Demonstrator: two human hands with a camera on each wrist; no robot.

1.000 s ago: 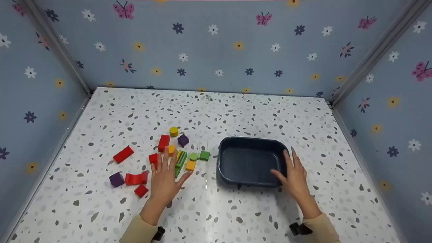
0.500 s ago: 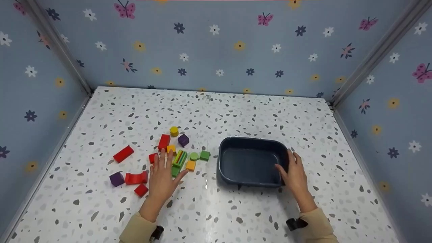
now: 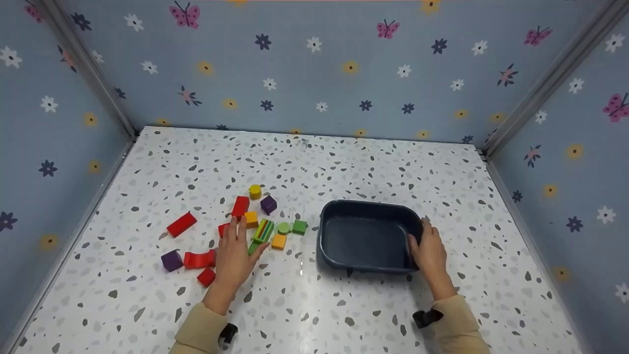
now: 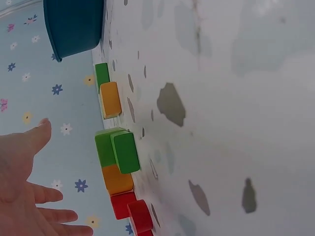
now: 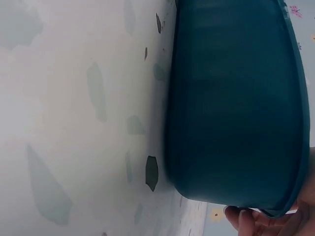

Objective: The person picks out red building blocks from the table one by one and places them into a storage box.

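A dark blue plastic basin (image 3: pixel 368 241) stands on the speckled tabletop, right of centre. My right hand (image 3: pixel 430 253) grips its right rim, thumb on the inner side and fingers outside; in the right wrist view the fingertips (image 5: pixel 246 221) touch the wall below the rim. My left hand (image 3: pixel 233 260), fingers spread, hovers over the scattered wooden blocks and holds nothing. Near it are a striped green block (image 3: pixel 264 231), an orange block (image 3: pixel 279 241), a red arch-shaped block (image 3: pixel 199 259) and a red cube (image 3: pixel 206 277). The hand partly covers another red block (image 3: pixel 223 229).
Farther out lie a red block (image 3: pixel 182 224), purple cubes (image 3: pixel 172 260), a yellow piece (image 3: pixel 255 191) and a green cube (image 3: pixel 300 226) between the pile and the basin. Flower-patterned panels (image 3: pixel 314 73) enclose the table at the back and both sides.
My right hand has closed onto the basin's right rim, its thumb moving outward to the wall. My left hand has drawn slightly back and left. The blocks keep their places.
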